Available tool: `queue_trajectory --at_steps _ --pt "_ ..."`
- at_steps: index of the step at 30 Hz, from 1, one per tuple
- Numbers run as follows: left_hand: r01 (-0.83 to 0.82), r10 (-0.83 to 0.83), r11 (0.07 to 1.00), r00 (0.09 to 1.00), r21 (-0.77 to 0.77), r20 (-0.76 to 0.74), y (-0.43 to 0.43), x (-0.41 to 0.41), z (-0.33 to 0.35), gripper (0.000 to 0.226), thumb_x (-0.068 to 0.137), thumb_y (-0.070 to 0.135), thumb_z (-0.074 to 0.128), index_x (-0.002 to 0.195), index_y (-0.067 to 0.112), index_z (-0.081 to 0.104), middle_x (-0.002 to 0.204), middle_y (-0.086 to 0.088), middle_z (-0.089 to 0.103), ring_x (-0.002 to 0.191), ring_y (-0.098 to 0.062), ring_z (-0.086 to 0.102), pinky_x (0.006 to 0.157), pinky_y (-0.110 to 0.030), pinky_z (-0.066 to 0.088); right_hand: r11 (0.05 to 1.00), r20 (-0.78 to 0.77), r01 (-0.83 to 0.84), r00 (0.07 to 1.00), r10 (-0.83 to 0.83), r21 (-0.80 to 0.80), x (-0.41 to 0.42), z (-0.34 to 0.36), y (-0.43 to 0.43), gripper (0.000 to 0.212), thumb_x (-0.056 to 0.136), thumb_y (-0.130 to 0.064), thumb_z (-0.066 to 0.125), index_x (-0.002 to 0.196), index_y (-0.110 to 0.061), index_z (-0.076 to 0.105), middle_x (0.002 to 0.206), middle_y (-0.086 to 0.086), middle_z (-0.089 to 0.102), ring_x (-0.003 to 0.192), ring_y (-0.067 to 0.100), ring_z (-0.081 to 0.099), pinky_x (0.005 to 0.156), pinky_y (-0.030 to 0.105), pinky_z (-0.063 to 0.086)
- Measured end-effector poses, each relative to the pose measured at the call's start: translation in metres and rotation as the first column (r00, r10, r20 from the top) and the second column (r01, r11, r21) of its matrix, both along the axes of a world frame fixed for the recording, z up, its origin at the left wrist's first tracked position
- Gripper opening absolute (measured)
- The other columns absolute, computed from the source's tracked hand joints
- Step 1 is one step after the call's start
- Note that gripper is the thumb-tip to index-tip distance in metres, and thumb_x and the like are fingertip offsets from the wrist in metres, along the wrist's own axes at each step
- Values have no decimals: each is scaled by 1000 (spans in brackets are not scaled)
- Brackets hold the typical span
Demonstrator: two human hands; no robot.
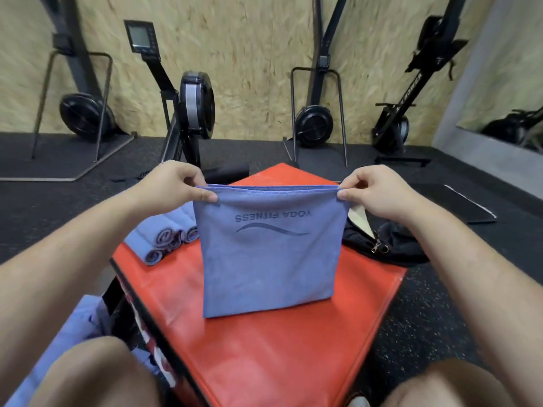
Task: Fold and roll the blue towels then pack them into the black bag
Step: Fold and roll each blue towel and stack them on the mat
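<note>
The fingers [205,197] of the left hand [173,186] and right hand [376,195] each pinch a top corner of the folded blue microfibre towel [269,259]. It hangs below them, down to the red padded table [264,353]. Only the corners are held, so a slack pinch could let one layer slip and skew the fold, likely giving a lopsided roll. Small rolled blue towels [164,242] lie below the left fingers, and the open black fabric bag [390,245] below the right.
</note>
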State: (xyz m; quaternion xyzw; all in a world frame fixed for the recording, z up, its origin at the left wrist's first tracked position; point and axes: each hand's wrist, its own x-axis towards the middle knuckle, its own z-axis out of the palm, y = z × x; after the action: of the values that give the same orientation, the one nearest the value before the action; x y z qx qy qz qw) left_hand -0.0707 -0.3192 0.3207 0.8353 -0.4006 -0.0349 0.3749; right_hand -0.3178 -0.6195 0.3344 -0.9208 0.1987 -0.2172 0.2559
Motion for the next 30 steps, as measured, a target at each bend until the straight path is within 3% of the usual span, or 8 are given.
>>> queue_trajectory --at_steps 3,5,8,11,15,21,26,30 --pt "-16 5 995 993 -94 -121 8 -7 20 36 67 30 92 70 9 64 56 -8 56 48 -19 42 53 -33 40 1000 17 6 1000 -6 7 -5 17 6 9 83 -15 79 77 -20 74 81 9 75 72 31 69 71 39 58" --pt "-31 13 988 993 -152 -117 15 -13 31 31 65 28 93 71 11 68 63 -7 65 54 -18 50 58 -32 43 1000 35 8 999 -9 20 -10 28 9 7 82 -16 81 79 -19 75 83 12 75 78 38 70 74 48 59" --pt "-28 -8 971 989 -238 -148 25 -21 48 24 66 19 92 75 11 71 86 -12 75 74 -18 60 74 -37 48 1000 78 -21 997 20 19 -20 45 14 8 81 -16 83 79 -20 76 79 3 76 69 16 67 71 32 56" --pt "11 -67 947 985 -321 -161 33 -29 66 24 68 8 88 75 13 65 76 -8 67 71 -17 58 68 -30 46 994 120 -76 991 66 82 -34 60 19 10 80 -13 83 80 -16 74 74 0 74 63 5 61 61 16 47" --pt "61 -161 908 964 -416 -210 39 -32 83 26 75 6 83 81 22 63 75 -1 62 66 -14 54 64 -29 43 977 148 -179 976 162 113 -45 77 16 17 82 -7 80 88 -16 68 72 -2 68 61 12 60 63 27 49" --pt "-46 10 971 988 -235 -154 17 -20 69 13 76 18 86 80 14 74 70 -2 65 66 -14 54 65 -28 43 993 -13 -113 993 113 -17 -31 73 9 5 90 -17 73 88 -21 72 84 -1 73 72 9 62 75 29 50" --pt "-169 175 984 976 -57 133 -9 -1 37 19 74 25 87 69 20 70 64 3 64 58 -13 52 55 -28 38 1000 -37 -9 999 8 -12 -4 41 3 10 91 -12 69 83 -18 71 66 -1 71 56 9 63 60 27 48" --pt "-171 186 978 974 -119 127 -27 9 21 15 81 14 80 72 18 69 67 1 68 57 -9 57 55 -24 42 997 35 73 997 -73 10 12 19 -6 12 89 -12 67 81 -20 71 65 -2 72 59 11 63 61 28 48"
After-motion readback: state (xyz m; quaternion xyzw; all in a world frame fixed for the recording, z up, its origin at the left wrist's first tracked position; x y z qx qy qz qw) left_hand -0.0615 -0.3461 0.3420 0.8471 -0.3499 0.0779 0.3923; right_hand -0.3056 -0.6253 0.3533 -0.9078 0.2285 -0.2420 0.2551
